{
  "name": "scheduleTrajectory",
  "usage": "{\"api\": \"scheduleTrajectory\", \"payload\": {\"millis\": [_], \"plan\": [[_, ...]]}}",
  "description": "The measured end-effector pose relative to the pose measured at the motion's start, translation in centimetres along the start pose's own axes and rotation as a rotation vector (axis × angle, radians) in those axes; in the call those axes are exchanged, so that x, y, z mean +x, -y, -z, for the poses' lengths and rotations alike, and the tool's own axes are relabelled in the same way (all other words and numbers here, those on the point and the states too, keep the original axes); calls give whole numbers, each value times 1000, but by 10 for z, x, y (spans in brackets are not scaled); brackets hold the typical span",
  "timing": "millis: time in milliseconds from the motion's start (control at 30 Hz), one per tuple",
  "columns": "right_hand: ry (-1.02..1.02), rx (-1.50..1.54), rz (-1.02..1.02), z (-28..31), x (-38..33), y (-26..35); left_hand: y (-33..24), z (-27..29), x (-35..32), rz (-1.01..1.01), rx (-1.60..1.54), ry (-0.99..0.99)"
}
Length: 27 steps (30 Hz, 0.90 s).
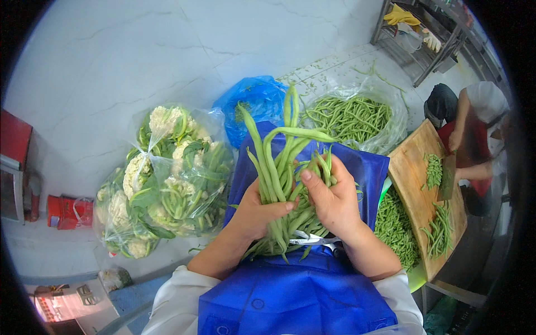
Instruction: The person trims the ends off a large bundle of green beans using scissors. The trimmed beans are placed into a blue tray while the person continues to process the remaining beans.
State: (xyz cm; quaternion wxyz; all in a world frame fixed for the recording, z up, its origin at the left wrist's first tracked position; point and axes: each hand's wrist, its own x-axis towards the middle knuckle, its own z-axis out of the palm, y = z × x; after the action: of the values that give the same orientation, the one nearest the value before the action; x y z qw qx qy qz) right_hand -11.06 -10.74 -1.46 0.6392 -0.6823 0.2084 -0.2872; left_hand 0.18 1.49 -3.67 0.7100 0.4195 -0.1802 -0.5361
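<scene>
My left hand (252, 216) is wrapped round a bunch of long green beans (272, 167) that stands up above the fingers. Close beside it, my right hand (338, 204) is closed, thumb against fingers, on the ends of some green beans. More beans lie beneath both hands on my lap, over a blue apron (296, 290). A white strip, perhaps a bag's edge, shows under the right wrist. Whether the fingertips hold a snapped-off piece cannot be made out.
Clear bags of cauliflower (134, 173) stand left. Ahead are a blue plastic bag (251, 100) and a clear bag of green beans (352, 120). At right, another person works with a cleaver (447, 177) at a wooden board (413, 151), beside chopped beans (396, 231) in a green container.
</scene>
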Motion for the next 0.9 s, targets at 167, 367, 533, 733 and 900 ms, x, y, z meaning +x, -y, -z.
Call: {"api": "scheduleTrajectory", "payload": {"millis": [167,367,533,733,900], "plan": [[-73,-182,73,-7,0,-9,14,-5,3,-96,81,-3],[-77,-9,-83,-13,-4,-21,18,-3,-3,-45,-134,4],[-212,46,-110,-23,-14,-26,25,-17,-4,-167,222,-181],[-336,148,-175,-26,-16,-50,24,-18,-4,-273,326,-6],[-198,119,-121,-29,-21,-46,18,-20,-2,-260,275,-116]]}}
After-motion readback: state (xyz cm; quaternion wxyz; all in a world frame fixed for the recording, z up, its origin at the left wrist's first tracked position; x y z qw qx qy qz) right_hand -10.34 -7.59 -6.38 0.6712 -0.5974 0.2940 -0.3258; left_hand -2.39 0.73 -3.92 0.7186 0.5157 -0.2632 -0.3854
